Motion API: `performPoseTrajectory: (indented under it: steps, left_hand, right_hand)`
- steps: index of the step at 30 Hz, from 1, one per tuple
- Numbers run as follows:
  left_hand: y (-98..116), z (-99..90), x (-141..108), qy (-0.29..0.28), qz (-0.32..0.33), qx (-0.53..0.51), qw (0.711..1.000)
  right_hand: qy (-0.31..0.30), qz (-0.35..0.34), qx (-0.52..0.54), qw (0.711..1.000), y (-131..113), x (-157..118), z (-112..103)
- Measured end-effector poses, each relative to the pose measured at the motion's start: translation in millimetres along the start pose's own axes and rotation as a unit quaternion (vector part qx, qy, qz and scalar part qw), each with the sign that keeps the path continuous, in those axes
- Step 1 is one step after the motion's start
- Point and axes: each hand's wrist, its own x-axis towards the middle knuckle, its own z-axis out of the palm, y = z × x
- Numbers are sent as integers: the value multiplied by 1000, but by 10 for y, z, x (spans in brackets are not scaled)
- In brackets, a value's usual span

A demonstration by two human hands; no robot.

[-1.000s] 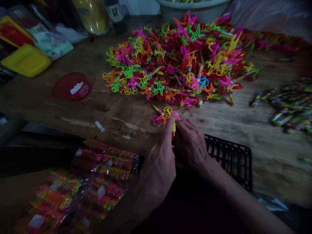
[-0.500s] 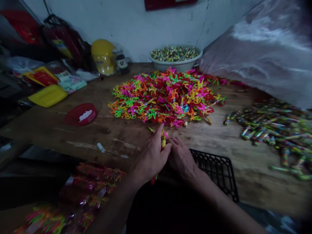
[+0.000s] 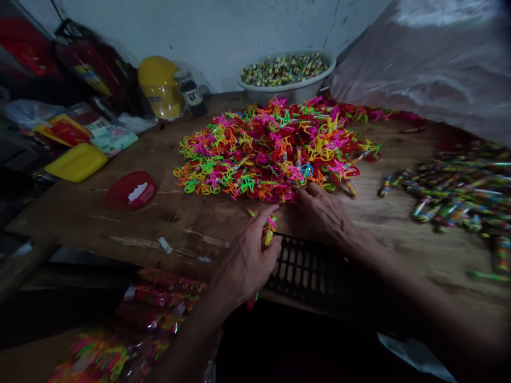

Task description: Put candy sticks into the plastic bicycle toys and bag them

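Shows as a worn wooden table (image 3: 223, 223), scuffed pale near its front edge. Carries, at twelve o'clock from mid-view, a heap of bright plastic pieces (image 3: 255, 154), with a pale basin (image 3: 285, 94) behind. Bears a yellow domed object (image 3: 159, 88) and a labelled jar (image 3: 193, 97) toward eleven, a red dish (image 3: 120, 192) at nine, a white scrap (image 3: 165, 245) at eight, a black grid rack (image 3: 303, 265) near five, patterned tubes (image 3: 463, 186) at three.

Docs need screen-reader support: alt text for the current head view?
Two bare hands at a wooden table: the left hand holds small bright plastic pieces, the right hand is at the near edge of a large multicolored pile. A black rack lies beside the hands; a filled tub stands behind the pile.
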Motion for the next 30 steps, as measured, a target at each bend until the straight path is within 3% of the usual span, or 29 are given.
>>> performPoseTrajectory:
  steps: [5, 10, 13, 17, 20, 22, 26, 30]
  left_hand:
    - [35, 8, 17, 21, -25, 60, 998]
    - [71, 22, -16, 26, -38, 100, 994]
    - [63, -6, -43, 31, -35, 98, 994]
    - [85, -124, -14, 44, 40, 106, 993]
    - [114, -215, 51, -12, 88, 109, 990]
    - [107, -238, 96, -29, 77, 109, 991]
    - [47, -213, 147, 4, 42, 116, 992]
    - [42, -202, 71, 26, 33, 88, 995]
  right_hand:
    - [13, -29, -3, 999, 102, -251, 55]
    - [-52, -11, 11, 999, 146, -281, -168]
    - [2, 12, 19, 1000, 140, -145, -251]
    - [0, -137, 97, 986, 102, -19, -92]
    - [6, -183, 111, 977, 76, -3, 57]
    - [-3, -157, 94, 983, 94, -14, 74]
    - [-34, -81, 77, 993, 197, -134, -84]
    - [45, 19, 161, 986, 119, -461, -246]
